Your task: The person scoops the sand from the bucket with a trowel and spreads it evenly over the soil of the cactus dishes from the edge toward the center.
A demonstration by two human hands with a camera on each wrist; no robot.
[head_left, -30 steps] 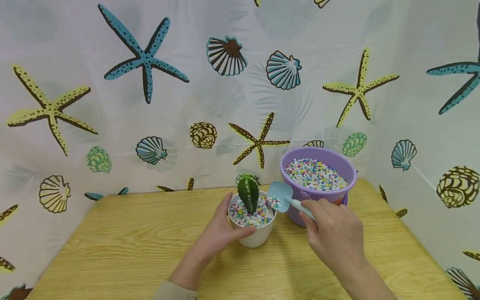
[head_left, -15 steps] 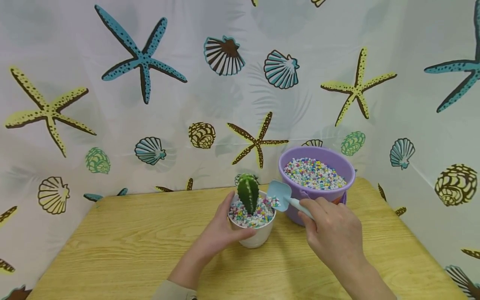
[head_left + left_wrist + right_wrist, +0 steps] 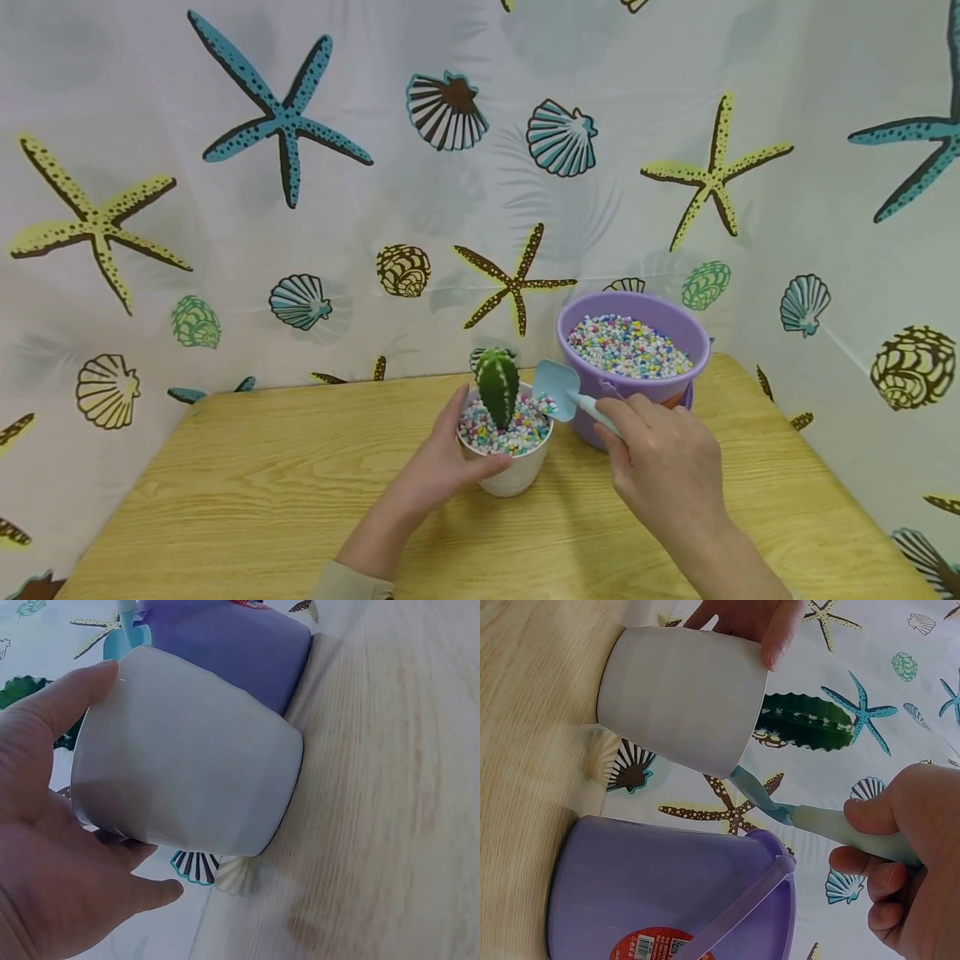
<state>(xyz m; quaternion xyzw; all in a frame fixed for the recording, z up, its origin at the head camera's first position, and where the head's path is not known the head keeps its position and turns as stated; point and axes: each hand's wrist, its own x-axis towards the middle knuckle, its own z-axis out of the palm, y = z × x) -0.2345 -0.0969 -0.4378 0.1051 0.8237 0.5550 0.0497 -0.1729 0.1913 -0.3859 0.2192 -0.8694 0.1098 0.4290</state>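
A green cactus (image 3: 498,388) stands upright in a white flower pot (image 3: 512,477), set in small multicoloured pebbles (image 3: 517,440). My left hand (image 3: 438,467) holds the pot at its near left side, thumb across the front and fingers along the far side. In the left wrist view the thumb reaches up to the pot's rim (image 3: 120,664). My right hand (image 3: 667,462) grips the pale handle of a light blue toy shovel (image 3: 557,383). Its blade tips at the right rim of the pot, with a few pebbles at its lower edge. From the right wrist, the blade (image 3: 757,791) meets the rim.
Close behind the shovel, right of the pot, stands a purple bucket (image 3: 573,333) filled with the same coloured pebbles. Its handle (image 3: 742,907) hangs down its side above a red label. A patterned cloth (image 3: 337,233) hangs behind the wooden table (image 3: 285,483).
Fewer pebbles lie on the shovel's blade than a second ago. The blade stays at the rim with only a slight shift. My left hand keeps its hold on the pot.
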